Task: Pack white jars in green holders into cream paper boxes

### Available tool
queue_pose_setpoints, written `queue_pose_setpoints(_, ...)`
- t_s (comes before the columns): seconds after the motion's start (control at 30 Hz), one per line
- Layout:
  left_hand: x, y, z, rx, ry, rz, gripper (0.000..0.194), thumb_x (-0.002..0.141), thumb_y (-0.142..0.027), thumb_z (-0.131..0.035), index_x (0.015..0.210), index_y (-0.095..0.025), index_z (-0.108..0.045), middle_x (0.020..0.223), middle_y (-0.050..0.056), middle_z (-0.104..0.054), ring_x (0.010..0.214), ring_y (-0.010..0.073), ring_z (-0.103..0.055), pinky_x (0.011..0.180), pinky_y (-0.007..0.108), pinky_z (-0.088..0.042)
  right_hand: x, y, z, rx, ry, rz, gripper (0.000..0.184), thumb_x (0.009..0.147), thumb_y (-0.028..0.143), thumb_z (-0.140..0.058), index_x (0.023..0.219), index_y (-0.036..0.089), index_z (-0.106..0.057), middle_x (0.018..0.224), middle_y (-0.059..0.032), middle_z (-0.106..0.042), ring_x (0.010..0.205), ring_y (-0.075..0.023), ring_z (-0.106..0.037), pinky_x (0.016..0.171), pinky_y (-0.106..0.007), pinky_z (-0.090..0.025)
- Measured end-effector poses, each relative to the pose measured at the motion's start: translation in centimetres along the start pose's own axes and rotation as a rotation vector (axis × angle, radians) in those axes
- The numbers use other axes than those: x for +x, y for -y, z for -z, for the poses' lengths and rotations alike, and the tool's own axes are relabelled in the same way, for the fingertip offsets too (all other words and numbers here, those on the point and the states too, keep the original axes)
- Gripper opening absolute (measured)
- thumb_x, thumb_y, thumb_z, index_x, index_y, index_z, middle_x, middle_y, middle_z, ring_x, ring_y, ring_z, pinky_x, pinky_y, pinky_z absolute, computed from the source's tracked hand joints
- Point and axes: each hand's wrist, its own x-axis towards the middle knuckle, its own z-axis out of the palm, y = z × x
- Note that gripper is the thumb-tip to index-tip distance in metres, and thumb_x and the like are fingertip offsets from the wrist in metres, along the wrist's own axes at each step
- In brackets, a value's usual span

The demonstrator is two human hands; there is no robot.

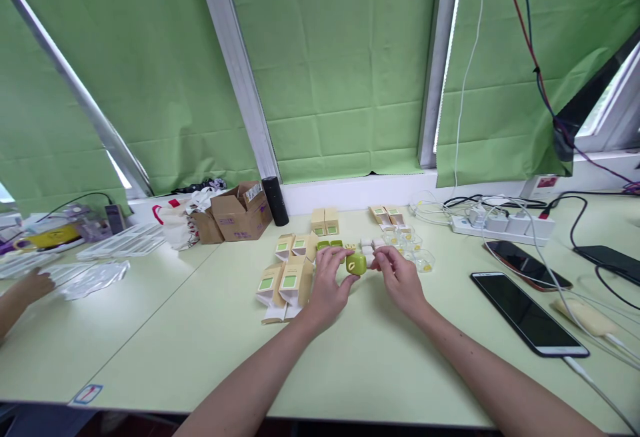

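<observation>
A small, glossy green case (357, 264) with a pale oval mark on its front is held up above the table between the fingers and thumb of my left hand (329, 290). My right hand (401, 282) is closed in a pinch at the case's right side; whatever lies between its fingertips is too small to make out. Behind the hands are more green cases (330, 244), small white pieces (367, 249) and clear plastic cups (425, 261) with yellow spots. Kraft-coloured boxes (296, 282) with green windows and open flaps stand left of my left hand.
Two phones (529, 310) and a cabled power strip (500, 227) lie at the right. Further back are small boxes (325, 222), a brown carton (243, 210) and a black cylinder (275, 201). Another person's hand (31, 288) is by plastic packaging (95, 279) at the left.
</observation>
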Motion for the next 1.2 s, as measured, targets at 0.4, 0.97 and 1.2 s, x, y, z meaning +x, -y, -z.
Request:
queue_pose_setpoints(0.4, 0.5, 1.5, -0.5, -0.343, -0.038, 0.233, 0.051, 0.087, -0.019, -0.075, 0.136, -0.029, -0.066, 0.139, 0.009, -0.062, 0.122, 0.0259, -0.060, 0.099, 0.037, -0.049, 1.8, -1.9, 1.6, -0.740, -0.038, 0.377, 0.028, 0.092, 0.012, -0.060, 0.117, 0.020, -0.070, 0.114, -0.0110, -0.076, 0.108, -0.0319, -0.058, 0.089, -0.043, -0.043)
queue_pose_setpoints(0.97, 1.1, 1.8, -0.9, -0.742, -0.039, 0.361, 0.054, 0.077, -0.026, -0.087, 0.125, -0.020, -0.063, 0.123, 0.011, -0.069, 0.114, 0.0239, -0.066, 0.100, 0.037, -0.053, 2.7, -2.0, -0.6, -1.064, 0.243, 0.397, 0.016, 0.090, 0.021, -0.067, 0.105, 0.017, -0.072, 0.119, -0.0167, -0.067, 0.118, -0.0336, -0.047, 0.095, -0.044, -0.032)
queue_pose_setpoints(1.2, 1.1, 1.9, -0.9, -0.735, -0.026, 0.363, 0.056, 0.077, -0.026, -0.086, 0.126, -0.019, -0.061, 0.128, 0.013, -0.069, 0.120, 0.0252, -0.066, 0.105, 0.039, -0.052, 2.6, -2.3, -0.7, -1.058, 0.195, 0.450, 0.018, 0.092, 0.011, -0.060, 0.102, 0.018, -0.073, 0.119, -0.0170, -0.067, 0.116, -0.0337, -0.048, 0.095, -0.046, -0.036)
